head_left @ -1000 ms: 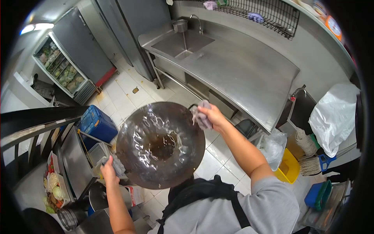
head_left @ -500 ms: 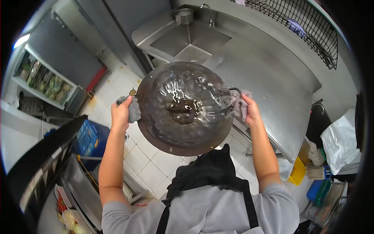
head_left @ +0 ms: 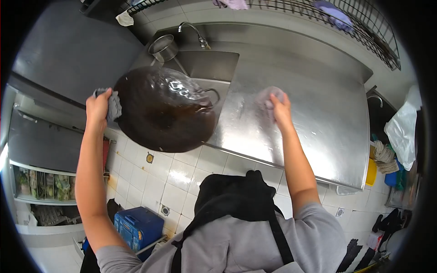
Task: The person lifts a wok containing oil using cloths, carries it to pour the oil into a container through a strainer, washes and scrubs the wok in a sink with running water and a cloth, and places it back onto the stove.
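Observation:
A large dark wok (head_left: 159,113) with liquid in it is over the front left of the steel sink (head_left: 214,68), tilted. My left hand (head_left: 98,107) grips its left side through a grey cloth (head_left: 114,105). The wok's right loop handle (head_left: 212,94) is bare. My right hand (head_left: 281,109) is apart from the wok, over the steel counter (head_left: 318,132), with its fingers closed on a pinkish-grey cloth (head_left: 268,98).
A metal pot (head_left: 164,48) stands at the sink's back left, beside the faucet (head_left: 195,34). Above runs a wire rack (head_left: 291,7) with cloths. A blue box (head_left: 139,227) sits on the tiled floor; a plastic bag (head_left: 405,129) hangs at right.
The wok has moved left and up to the sink, and its tilt has changed. My right hand has let go of its handle and moved away with the cloth. My left hand still holds on.

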The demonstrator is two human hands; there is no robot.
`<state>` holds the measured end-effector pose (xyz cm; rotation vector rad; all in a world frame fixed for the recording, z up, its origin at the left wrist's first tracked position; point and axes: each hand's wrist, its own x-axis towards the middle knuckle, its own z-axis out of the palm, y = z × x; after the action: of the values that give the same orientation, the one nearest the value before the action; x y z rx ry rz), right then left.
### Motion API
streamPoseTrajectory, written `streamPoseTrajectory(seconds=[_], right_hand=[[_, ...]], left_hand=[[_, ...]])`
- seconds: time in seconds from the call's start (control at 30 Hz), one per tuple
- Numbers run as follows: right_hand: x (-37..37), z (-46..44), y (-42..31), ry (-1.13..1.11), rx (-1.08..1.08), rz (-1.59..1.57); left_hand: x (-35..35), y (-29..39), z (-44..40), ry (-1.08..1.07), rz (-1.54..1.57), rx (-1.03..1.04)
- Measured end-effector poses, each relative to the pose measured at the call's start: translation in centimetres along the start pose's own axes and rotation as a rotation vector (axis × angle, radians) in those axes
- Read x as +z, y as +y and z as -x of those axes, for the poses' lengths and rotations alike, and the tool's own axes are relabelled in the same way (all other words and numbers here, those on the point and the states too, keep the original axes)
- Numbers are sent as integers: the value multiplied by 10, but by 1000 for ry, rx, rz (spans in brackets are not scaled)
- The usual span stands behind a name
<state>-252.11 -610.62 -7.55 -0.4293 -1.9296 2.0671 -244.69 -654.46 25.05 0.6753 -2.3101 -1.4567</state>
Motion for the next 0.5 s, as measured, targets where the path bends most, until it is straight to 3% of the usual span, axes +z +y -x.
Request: streamPoseTrajectory(seconds=[0.07,0.13,0.2,0.27,0.33,0.43,0.5], right_hand=[[-9,17,-43,19,28,136],[-20,5,-6,136,-120,356],[-16,21,-13,207,-78,796],[-12,29,5,268,-229,1144],[-6,36,26,234,-145,1387],[14,66,28,87,-61,1533],[40,71,23,195,7,1559]], left_hand=[[9,-8,-63,-29,-90,51],[35,-13,-101,122,-666,407],[59,-26,-140,116,-888,462],[77,-47,-175,9,-891,516],[95,-73,-215,-62,-891,510],[114,-118,-264,-179,-754,450],[138,-166,-305,-164,-739,393]])
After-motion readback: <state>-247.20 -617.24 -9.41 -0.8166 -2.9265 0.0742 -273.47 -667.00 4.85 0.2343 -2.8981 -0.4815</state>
